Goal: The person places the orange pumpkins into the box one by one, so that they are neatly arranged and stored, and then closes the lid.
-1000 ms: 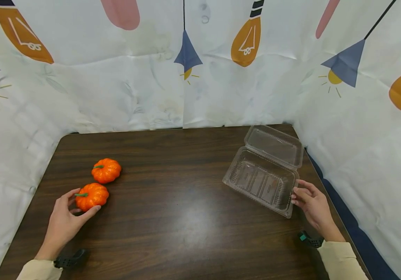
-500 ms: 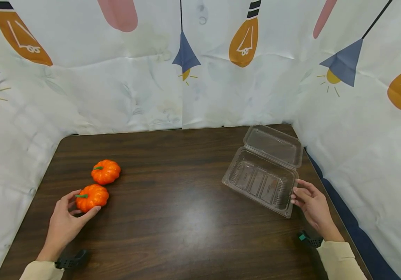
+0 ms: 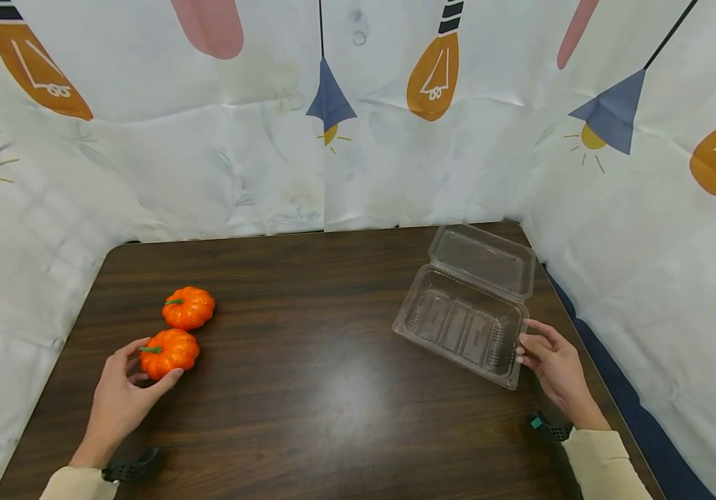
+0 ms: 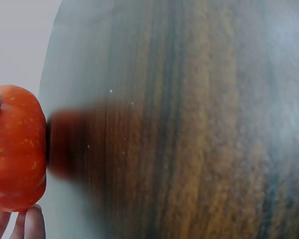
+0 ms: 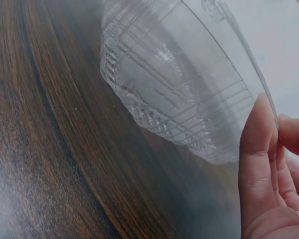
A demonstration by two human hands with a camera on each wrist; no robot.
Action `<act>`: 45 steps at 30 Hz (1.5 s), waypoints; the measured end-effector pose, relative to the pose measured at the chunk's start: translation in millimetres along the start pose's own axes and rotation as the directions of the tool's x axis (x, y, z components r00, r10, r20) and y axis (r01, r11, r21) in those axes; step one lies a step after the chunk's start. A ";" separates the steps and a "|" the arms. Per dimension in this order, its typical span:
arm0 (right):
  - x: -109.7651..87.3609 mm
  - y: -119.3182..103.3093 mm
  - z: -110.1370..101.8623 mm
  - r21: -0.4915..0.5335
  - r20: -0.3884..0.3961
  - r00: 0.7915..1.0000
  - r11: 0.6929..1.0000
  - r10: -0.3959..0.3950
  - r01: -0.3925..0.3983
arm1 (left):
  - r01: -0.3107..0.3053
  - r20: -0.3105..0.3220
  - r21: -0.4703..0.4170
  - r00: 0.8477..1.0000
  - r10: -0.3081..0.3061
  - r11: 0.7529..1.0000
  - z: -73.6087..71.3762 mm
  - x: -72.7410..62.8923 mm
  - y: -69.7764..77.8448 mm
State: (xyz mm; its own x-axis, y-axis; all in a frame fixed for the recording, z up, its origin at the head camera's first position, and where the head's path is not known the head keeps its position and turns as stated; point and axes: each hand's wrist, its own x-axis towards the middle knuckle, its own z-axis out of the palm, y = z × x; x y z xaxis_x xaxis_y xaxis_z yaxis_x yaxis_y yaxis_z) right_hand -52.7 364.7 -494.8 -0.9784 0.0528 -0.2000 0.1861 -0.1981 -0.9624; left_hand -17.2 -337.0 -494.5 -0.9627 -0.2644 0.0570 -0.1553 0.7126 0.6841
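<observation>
Front pumpkin (image 3: 170, 354) is in your left hand (image 3: 117, 404), over on the left side of the table (image 3: 307, 423), thumb and fingers curled round it, spread about as wide as it is. Your other pumpkin (image 3: 188, 307) sits just behind; can't tell if they touch. You've got your right hand (image 3: 559, 375) pinching the clear plastic box (image 3: 458, 330) by its right edge, fingertips nearly together, lid (image 3: 483, 262) flipped back.

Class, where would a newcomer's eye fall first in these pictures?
Bright orange leaps out at the left of the dark table: the near pumpkin, held in the left hand, and the far pumpkin beyond. At the right, the right hand pinches an open clear box by its edge.
</observation>
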 end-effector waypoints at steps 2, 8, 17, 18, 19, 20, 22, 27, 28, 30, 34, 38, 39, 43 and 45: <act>0.4 0.4 0.4 -0.005 0.004 1.000 1.000 -0.002 0.002 | -0.005 -0.006 -0.001 1.000 0.005 1.000 -0.2 0.1 1.8; 2.2 2.1 3.9 -0.002 0.013 1.000 1.000 -0.003 0.003 | -0.019 -0.025 0.000 1.000 0.019 1.000 -0.8 0.1 8.3; 6.6 3.5 15.3 -0.025 0.004 1.000 1.000 0.006 -0.006 | -0.052 -0.031 -0.010 0.998 0.052 0.999 1.4 -1.9 15.6; 7.3 4.1 16.0 -0.031 0.003 1.000 0.999 0.008 -0.008 | -0.055 -0.032 -0.012 0.998 0.055 0.998 1.7 -1.9 16.5; 8.0 4.6 16.7 -0.033 0.005 1.000 0.999 0.010 -0.010 | -0.059 -0.033 -0.010 0.998 0.058 0.998 1.8 -1.6 17.5; 8.7 5.1 17.4 -0.029 0.008 1.000 1.000 0.010 -0.010 | -0.063 -0.032 -0.013 0.998 0.062 0.998 2.1 -1.6 18.8; 9.7 5.8 18.8 -0.023 0.007 1.000 1.000 0.011 -0.011 | -0.071 -0.029 -0.019 0.997 0.070 0.997 2.7 -1.1 21.5; 11.6 7.8 21.4 -0.008 0.014 1.000 1.000 0.014 -0.014 | -0.096 -0.009 -0.040 0.995 0.096 0.995 4.6 -0.3 30.1; 11.8 8.1 22.1 -0.009 0.015 1.000 1.000 0.015 -0.015 | -0.100 -0.005 -0.042 0.995 0.100 0.994 5.0 -0.1 31.7; 12.0 8.6 23.5 -0.011 0.021 1.000 1.000 0.014 -0.014 | -0.110 0.001 -0.050 0.994 0.110 0.993 5.9 0.2 34.9; 12.0 8.5 26.8 -0.012 0.028 0.999 1.000 0.016 -0.016 | -0.136 0.004 -0.069 0.991 0.136 0.988 7.6 1.2 41.1; 11.3 7.9 31.5 -0.009 0.046 0.999 1.000 0.024 -0.024 | -0.163 0.005 -0.077 0.986 0.164 0.984 9.2 1.5 48.1; 11.0 7.6 33.0 -0.007 0.050 0.998 1.000 0.026 -0.026 | -0.170 0.005 -0.078 0.985 0.171 0.982 9.8 1.5 49.6; 10.2 7.3 38.7 0.000 0.063 0.998 1.000 0.029 -0.030 | -0.196 0.003 -0.100 0.980 0.197 0.976 13.6 1.7 55.5; 10.2 7.4 41.0 0.002 0.067 0.997 1.000 0.028 -0.029 | -0.212 0.002 -0.117 0.977 0.214 0.970 16.2 2.2 58.4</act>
State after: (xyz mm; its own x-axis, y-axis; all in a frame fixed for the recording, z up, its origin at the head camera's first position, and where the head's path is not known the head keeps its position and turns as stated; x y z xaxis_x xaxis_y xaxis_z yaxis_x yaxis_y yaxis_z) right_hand -65.0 323.7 -496.4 -0.9766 -0.0189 -0.2144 0.2138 -0.2016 -0.9558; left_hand -32.0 -285.5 -466.3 -0.9740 -0.1051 0.2007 0.0793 0.6716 0.7367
